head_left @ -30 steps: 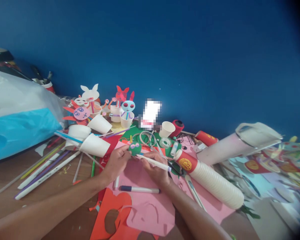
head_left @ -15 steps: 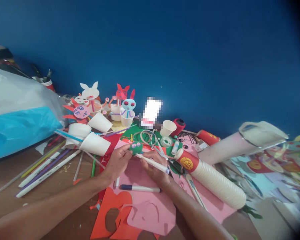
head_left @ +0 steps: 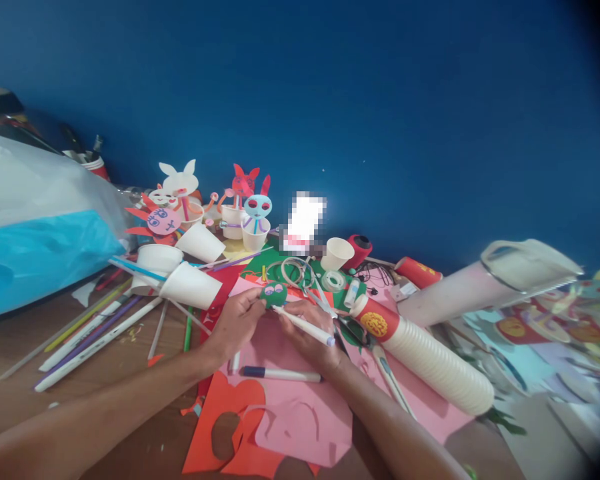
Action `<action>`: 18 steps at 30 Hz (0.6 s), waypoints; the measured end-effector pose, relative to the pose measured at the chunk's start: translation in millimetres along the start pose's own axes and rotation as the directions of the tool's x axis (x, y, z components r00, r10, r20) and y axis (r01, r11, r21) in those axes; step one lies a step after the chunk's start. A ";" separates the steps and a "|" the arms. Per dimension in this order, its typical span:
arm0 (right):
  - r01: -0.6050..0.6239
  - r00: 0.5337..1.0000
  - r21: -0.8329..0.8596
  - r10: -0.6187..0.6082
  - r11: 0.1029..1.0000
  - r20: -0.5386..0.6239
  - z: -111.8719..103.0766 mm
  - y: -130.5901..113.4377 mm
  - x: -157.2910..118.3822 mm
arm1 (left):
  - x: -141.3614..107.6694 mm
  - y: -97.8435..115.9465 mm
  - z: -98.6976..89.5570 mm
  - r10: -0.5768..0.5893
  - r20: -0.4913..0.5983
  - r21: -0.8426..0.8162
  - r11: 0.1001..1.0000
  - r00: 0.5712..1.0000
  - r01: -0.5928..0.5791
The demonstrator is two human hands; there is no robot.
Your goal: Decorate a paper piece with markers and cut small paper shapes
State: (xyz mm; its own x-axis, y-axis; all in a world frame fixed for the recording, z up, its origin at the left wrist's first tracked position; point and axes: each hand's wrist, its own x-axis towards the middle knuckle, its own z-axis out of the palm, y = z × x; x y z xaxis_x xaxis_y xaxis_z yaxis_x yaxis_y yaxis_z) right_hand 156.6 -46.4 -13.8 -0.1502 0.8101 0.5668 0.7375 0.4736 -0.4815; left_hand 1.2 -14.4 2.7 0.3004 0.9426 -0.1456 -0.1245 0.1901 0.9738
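In the head view, mid-picture, the left hand (head_left: pixel 239 323) pinches a green paper face (head_left: pixel 274 295) at its eight o'clock edge; the right hand (head_left: pixel 313 333) is closed around a white marker (head_left: pixel 310 327), tip at the face's six o'clock rim (touching or just short, too small to tell). The face looks light, thin and easily creased, so best held by its rim; the stiff marker suits a grip near its tip. A dark-capped marker (head_left: pixel 285 375) lies below, at six o'clock.

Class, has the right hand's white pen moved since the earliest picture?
Yes, slightly: against the marker lying on pink paper, the back end of the pen has swung left and nearer.
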 end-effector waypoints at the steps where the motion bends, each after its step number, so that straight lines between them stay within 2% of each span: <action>1: 0.000 1.000 -0.023 0.000 1.000 0.009 0.3 0.2 -0.2 | 0.0 0.2 0.2 0.005 -0.003 0.002 1.000 1.000 -0.005; 5: 0.043 0.999 -0.091 -0.045 0.995 -0.021 1.0 0.4 -0.2 | 0.2 0.9 0.6 0.009 0.008 0.041 0.999 1.000 -0.009; 10: 0.102 0.991 -0.083 -0.109 0.991 -0.083 -2.1 -0.4 2.1 | 0.6 1.8 0.2 -0.004 0.019 0.060 0.998 1.000 0.003; 18: 0.090 0.992 -0.032 -0.093 0.995 -0.087 -1.7 5.2 1.7 | 0.5 2.9 -0.2 -0.061 0.018 0.019 0.998 0.998 0.061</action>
State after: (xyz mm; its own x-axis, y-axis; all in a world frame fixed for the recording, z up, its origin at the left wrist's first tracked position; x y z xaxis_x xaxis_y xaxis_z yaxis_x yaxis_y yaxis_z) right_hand 161.3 -43.2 -14.2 -0.1598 0.7294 0.6651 0.7414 0.5336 -0.4070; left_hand 0.8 -13.3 5.5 0.3248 0.9240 -0.2020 -0.0876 0.2420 0.9663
